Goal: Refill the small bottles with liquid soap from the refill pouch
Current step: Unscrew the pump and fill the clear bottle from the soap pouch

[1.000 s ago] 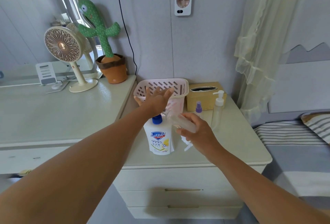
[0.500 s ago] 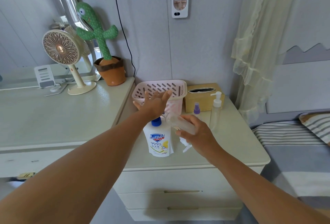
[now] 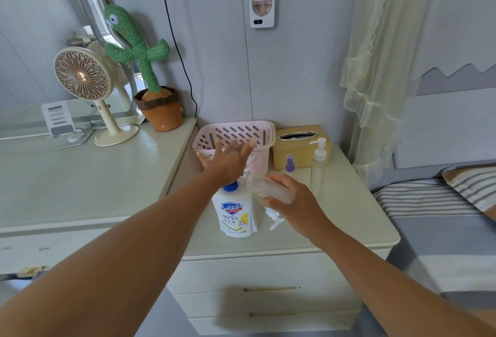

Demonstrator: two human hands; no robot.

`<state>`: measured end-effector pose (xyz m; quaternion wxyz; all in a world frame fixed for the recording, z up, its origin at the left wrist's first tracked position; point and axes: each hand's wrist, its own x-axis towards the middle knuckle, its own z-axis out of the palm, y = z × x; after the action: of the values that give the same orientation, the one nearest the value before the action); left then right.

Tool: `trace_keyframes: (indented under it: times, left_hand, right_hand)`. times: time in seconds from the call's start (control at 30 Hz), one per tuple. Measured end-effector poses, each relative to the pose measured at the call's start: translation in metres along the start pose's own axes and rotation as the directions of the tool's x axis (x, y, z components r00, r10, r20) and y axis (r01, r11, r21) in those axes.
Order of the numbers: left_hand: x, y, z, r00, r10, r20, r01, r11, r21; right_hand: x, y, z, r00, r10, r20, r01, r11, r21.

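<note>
L hand [image 3: 228, 160] spread flat, held nothing, poised over blue cap [image 3: 230, 186] of refill pouch [image 3: 236, 211]; contact unclear. R hand [image 3: 295, 202] gripped clear small bottle [image 3: 271, 189], tilted, long axis upper-left to lower-right, upper end just beside cap. Pouch upright at frame centre, left of R hand; L hand nearer. Pink basket [image 3: 265, 132] close behind; cabinet top [image 3: 349, 216] open to right; front edge near pouch.

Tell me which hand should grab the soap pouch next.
Likely left: the left hand is open, empty, just above the pouch; the right hand grips a clear bottle.
</note>
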<state>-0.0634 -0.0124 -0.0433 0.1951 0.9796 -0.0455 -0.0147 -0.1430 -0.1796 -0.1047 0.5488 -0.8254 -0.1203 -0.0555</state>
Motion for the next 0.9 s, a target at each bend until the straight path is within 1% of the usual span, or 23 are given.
trace_keyframes:
  times: [0.1, 0.17, 0.33, 0.53, 0.67, 0.8, 0.9]
  left_hand:
    - [0.000, 0.003, -0.007, 1.000, 0.010, 0.001, -0.010, 0.995, 0.103]
    - [0.000, 0.004, -0.010, 1.000, 0.009, 0.014, -0.011, 0.991, 0.134]
    - [-0.005, 0.004, -0.004, 1.000, -0.012, -0.011, 0.013, 0.998, 0.065]
    - [-0.002, 0.001, -0.001, 1.000, 0.008, -0.011, -0.008, 0.998, 0.062]
    - [-0.001, 0.003, -0.010, 1.000, 0.003, -0.002, -0.003, 0.996, 0.094]
    - [0.000, 0.000, -0.009, 1.000, 0.007, -0.008, -0.006, 1.000, 0.029]
    - [-0.002, -0.002, -0.002, 1.000, -0.006, -0.029, 0.007, 0.999, 0.031]
  right_hand:
    - [0.001, -0.004, -0.003, 1.000, -0.010, 0.003, 0.010, 1.000, 0.003]
    - [0.002, -0.006, -0.005, 1.000, -0.015, 0.004, 0.015, 1.000, -0.007]
    - [0.003, -0.004, -0.004, 1.000, -0.001, 0.010, 0.001, 1.000, -0.027]
    - [0.001, -0.005, -0.002, 1.000, 0.023, 0.014, -0.023, 1.000, -0.007]
    - [0.002, -0.010, -0.004, 1.000, 0.009, 0.019, -0.009, 1.000, 0.010]
    - [0.002, -0.013, -0.003, 1.000, 0.000, 0.022, 0.000, 1.000, 0.012]
    - [0.002, -0.009, -0.002, 1.000, 0.012, 0.020, -0.012, 1.000, -0.002]
